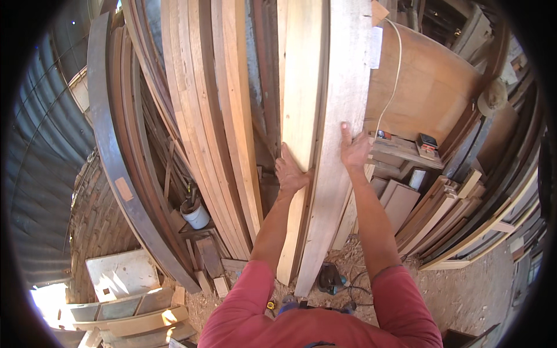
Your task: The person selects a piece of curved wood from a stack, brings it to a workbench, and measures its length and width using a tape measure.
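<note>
Two long boards stand side by side in front of me. The left one, a pale yellow plank [302, 75], has my left hand [293, 175] across it, fingers at its left edge and thumb toward the gap between the boards. My right hand [355, 152] grips the right edge of the whitish plank [347, 75], thumb on its face; its other fingers are mostly hidden at the edge. Both planks reach down near the floor by my feet and run out of view at the top.
Brown planks [194, 116] lean on the left, near a white bucket [196, 216]. A plywood sheet [429, 81], a pale cord [397, 69] and stacked wood offcuts [438, 214] are on the right. A dark and teal power tool [331, 279] lies among shavings on the floor.
</note>
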The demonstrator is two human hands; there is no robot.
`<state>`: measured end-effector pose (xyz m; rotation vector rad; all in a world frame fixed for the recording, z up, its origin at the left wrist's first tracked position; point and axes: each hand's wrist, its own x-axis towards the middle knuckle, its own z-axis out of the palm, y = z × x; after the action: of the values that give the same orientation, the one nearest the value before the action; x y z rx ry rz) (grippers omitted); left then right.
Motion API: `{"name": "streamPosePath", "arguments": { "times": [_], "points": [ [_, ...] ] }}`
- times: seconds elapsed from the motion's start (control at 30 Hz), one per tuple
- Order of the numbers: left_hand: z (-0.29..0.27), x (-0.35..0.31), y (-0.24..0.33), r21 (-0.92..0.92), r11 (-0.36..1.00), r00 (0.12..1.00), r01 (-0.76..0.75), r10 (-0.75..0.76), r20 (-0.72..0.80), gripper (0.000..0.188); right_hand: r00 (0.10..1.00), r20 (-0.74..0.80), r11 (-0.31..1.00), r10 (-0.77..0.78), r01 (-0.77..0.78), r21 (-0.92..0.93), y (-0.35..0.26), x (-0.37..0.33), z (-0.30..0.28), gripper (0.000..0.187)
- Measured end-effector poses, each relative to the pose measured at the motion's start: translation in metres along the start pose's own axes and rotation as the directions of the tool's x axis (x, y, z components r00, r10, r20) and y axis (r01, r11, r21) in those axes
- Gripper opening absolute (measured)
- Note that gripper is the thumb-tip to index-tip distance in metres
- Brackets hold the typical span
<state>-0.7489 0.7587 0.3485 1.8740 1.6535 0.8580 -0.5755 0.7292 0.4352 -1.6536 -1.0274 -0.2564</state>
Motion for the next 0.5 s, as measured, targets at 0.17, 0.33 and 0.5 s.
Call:
{"name": "streamPosePath", "arguments": {
  "times": [0.17,0.33,0.5],
  "points": [
    [-0.023,-0.016,-0.010,-0.211,0.962,0.984,-0.173,0.179,0.010,0.127,0.994,0.059,0.995,0.089,-0.087,-0.042,0.007,0.004,0.000,0.078],
    [-0.041,-0.029,-0.056,-0.555,0.771,0.911,-0.312,0.409,0.056,0.133,0.978,0.153,0.989,0.144,-0.139,-0.042,-0.001,0.005,-0.007,0.075],
    [-0.072,-0.070,-0.076,-0.815,0.547,0.841,-0.190,0.519,0.153,0.134,0.997,0.060,0.998,0.043,-0.040,-0.052,0.008,0.006,-0.003,0.071]
  ]
}}
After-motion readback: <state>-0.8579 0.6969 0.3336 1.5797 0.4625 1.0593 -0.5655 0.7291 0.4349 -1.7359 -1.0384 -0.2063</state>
